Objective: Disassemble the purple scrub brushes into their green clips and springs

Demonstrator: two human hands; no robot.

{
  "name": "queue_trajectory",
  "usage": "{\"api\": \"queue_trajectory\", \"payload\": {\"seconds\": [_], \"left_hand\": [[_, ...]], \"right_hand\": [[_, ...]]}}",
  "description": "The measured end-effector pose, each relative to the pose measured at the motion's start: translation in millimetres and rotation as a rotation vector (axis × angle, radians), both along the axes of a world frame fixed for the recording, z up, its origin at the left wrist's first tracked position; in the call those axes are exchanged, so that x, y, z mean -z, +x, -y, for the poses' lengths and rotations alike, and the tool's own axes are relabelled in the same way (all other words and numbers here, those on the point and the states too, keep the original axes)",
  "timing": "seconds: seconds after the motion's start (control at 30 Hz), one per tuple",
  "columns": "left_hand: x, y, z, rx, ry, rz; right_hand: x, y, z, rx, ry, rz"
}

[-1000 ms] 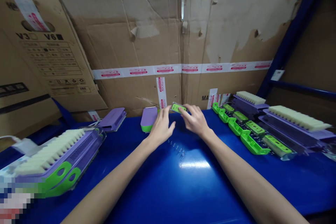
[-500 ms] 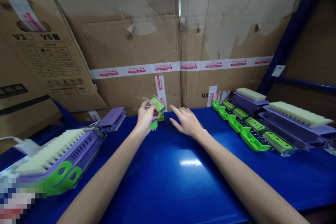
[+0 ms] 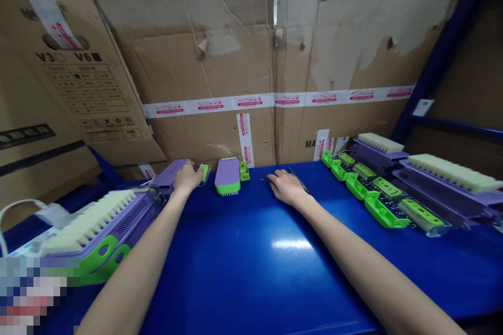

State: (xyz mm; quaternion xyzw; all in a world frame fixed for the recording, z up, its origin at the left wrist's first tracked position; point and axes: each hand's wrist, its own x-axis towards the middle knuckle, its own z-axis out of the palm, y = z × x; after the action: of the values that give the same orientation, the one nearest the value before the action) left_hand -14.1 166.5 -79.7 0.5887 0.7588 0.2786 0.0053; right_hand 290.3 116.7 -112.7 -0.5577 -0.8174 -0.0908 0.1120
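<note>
Cardboard boxes (image 3: 220, 63) wall the blue table (image 3: 255, 251).

The left hand (image 3: 187, 178) grips a small green piece (image 3: 205, 172) at the far edge of the blue table (image 3: 251, 272), its knuckles against a purple part (image 3: 170, 174) just to its left. Between the 2 hands lie a purple-and-green brush (image 3: 228, 176) and a green clip (image 3: 244, 170). The right hand (image 3: 285, 187) rests palm down on the table, fingertips near some tiny metal bits (image 3: 265, 180). A row of green pieces (image 3: 373, 188) runs off to its right. Cardboard boxes (image 3: 220, 63) stand beyond both hands.
</note>
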Motion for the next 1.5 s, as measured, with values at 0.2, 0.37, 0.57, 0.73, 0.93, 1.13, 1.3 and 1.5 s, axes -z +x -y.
{"api": "queue_trajectory", "payload": {"seconds": [0.2,0.37,0.57,0.73,0.93,1.13,1.3,1.5], "left_hand": [[1.1,21,9,-0.076,-0.139,-0.170],[2.4,30,18,0.055,-0.061,-0.457],[9.2,32,20,0.167,-0.099,-0.665],[22.1,28,17,0.216,-0.069,-0.692],[37.4,20,10,0.187,-0.012,-0.630],[39.9,14,8,0.141,0.009,-0.654],[24.3,16,18,0.046,0.162,-0.683],[23.8,13,21,-0.206,0.122,-0.632]], "right_hand": [[0.2,0,0,-0.005,0.004,-0.003],[1.6,1,0,-0.007,0.016,-0.002],[1.4,0,0,-0.005,0.020,0.005],[1.7,0,0,-0.004,0.030,0.011],[3.5,1,-1,-0.002,0.031,0.011],[3.1,1,-1,-0.001,0.028,0.012],[2.2,0,0,-0.002,0.023,0.013],[2.5,0,-1,0.006,0.016,0.008]]}}
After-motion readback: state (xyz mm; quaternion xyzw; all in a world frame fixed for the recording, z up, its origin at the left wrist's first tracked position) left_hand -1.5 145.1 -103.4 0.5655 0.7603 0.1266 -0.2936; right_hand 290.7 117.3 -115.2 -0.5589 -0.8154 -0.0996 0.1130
